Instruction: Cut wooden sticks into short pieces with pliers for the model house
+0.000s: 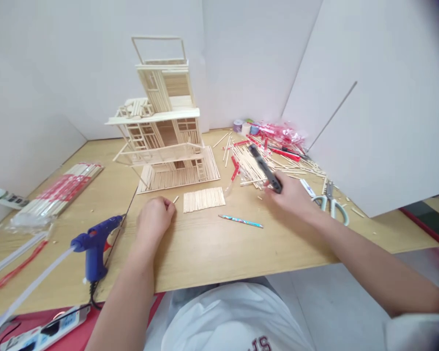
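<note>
My left hand [156,214] rests on the table with its fingers closed on a short wooden stick [176,199], whose end sticks out past the fingertips. Just right of it lies a flat panel of sticks [204,200] set side by side. Raised over the right part of the table, my right hand [287,192] grips a slim dark grey hand tool [265,168]; its exact kind is unclear. The tool points up and left, above a heap of loose sticks [250,163]. Between the hands lies a blue patterned pencil [241,221].
Behind the panel stands a multi-storey model house [168,122] built of sticks. A blue glue gun [95,243] lies at left, near packaged sticks [62,190]. Scissors [329,202] lie right of my right hand. A power strip [47,331] sits below the table edge.
</note>
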Tool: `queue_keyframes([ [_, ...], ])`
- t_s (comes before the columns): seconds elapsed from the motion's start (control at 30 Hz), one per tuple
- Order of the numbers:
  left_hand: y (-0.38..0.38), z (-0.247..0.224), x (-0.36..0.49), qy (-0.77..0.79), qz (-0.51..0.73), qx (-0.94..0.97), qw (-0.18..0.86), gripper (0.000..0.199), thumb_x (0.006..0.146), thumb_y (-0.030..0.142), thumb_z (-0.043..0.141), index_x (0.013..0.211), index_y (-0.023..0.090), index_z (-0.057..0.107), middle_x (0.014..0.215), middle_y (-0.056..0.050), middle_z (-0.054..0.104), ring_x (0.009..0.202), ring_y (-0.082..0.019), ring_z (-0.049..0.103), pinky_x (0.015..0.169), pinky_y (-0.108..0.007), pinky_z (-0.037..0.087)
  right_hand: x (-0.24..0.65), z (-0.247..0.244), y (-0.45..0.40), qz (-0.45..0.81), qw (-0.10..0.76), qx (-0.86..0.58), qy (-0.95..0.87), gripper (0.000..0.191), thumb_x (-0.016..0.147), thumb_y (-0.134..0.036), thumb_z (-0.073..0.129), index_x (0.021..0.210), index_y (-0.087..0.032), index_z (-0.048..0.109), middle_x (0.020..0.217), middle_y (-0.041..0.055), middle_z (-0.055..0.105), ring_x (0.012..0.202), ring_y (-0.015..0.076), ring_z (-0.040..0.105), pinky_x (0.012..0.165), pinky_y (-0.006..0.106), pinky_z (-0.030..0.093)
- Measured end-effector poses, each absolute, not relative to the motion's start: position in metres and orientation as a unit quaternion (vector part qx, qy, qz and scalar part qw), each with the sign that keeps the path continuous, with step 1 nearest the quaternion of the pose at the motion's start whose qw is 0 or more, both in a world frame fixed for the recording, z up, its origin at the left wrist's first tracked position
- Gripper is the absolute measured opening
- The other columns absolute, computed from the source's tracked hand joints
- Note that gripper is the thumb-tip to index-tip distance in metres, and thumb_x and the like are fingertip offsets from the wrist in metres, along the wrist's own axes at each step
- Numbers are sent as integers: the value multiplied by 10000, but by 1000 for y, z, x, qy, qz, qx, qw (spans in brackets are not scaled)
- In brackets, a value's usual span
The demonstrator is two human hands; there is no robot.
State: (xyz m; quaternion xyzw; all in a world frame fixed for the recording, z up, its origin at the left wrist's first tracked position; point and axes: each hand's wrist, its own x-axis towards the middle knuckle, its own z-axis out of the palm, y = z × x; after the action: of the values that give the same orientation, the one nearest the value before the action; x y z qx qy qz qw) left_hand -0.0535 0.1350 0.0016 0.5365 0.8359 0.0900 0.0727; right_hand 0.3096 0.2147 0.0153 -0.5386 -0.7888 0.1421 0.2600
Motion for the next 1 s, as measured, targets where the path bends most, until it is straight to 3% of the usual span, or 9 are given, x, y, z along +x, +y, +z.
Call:
queue_keyframes([
  [0.13, 129, -6, -61, 813, 203, 536, 103, 219, 882, 381, 495, 885, 219, 642, 906, -105, 740, 869, -290, 682, 758, -369, 461, 279, 4, 248, 49, 190, -468, -862, 222, 831, -172, 581, 1046, -188, 632, 949, 89, 734, 801, 224, 639, 680, 287, 393],
  [0.27, 130, -12, -55, 748, 388, 491, 220, 227, 842, 405, 565, 891, 190, 615, 873, -94, 738, 816, -237, 679, 768, -341, 473, 262, -6, 258, 31, 169, -429, -887, 234, 885, -147, 525, 1066, -197, 664, 938, 95, 753, 786, 226, 654, 679, 289, 393],
  [0.4, 129, -12, -41, 634, 520, 420, 388, 450, 741, 481, 744, 1024, 148, 639, 807, -34, 688, 596, -112, 546, 564, -229, 376, 266, -4, 250, 1, 199, -419, -886, 255, 878, -128, 522, 1083, -159, 671, 985, 125, 749, 872, 255, 671, 757, 321, 446],
  [0.5, 124, -9, -26, 538, 516, 409, 526, 537, 707, 511, 818, 1069, 138, 683, 754, 12, 616, 485, -38, 357, 465, -194, 226, 263, 5, 226, -26, 307, -348, -885, 274, 863, -109, 535, 1100, -167, 662, 1013, 114, 753, 934, 249, 687, 828, 344, 495],
  [0.6, 119, -6, -8, 476, 488, 415, 602, 455, 750, 519, 807, 975, 131, 730, 749, -2, 609, 501, -33, 358, 451, -191, 207, 244, 13, 188, -36, 425, -155, -891, 243, 891, -107, 556, 1114, -166, 634, 958, 102, 765, 907, 219, 714, 827, 334, 547],
  [0.7, 116, -5, 5, 443, 471, 405, 646, 430, 761, 502, 811, 941, 116, 754, 692, 0, 584, 498, -26, 338, 454, -187, 198, 219, 16, 152, -71, 416, -40, -906, 192, 936, -91, 527, 1088, -147, 631, 1040, 135, 770, 1012, 233, 716, 903, 368, 564],
  [0.8, 115, -3, 7, 418, 481, 382, 669, 413, 770, 482, 812, 944, 111, 762, 692, -7, 587, 493, -16, 309, 460, -182, 198, 203, 12, 133, -83, 393, -13, -916, 130, 946, -91, 531, 1001, -138, 640, 979, 124, 776, 962, 238, 728, 881, 369, 580],
  [1.0, 112, 1, 5, 368, 476, 358, 714, 378, 760, 350, 844, 1044, 117, 755, 749, -10, 570, 570, -31, 386, 517, -162, 290, 202, -3, 135, 69, 419, -79, -902, 212, 930, -80, 500, 1099, -165, 597, 990, 117, 754, 961, 217, 713, 879, 368, 590],
])
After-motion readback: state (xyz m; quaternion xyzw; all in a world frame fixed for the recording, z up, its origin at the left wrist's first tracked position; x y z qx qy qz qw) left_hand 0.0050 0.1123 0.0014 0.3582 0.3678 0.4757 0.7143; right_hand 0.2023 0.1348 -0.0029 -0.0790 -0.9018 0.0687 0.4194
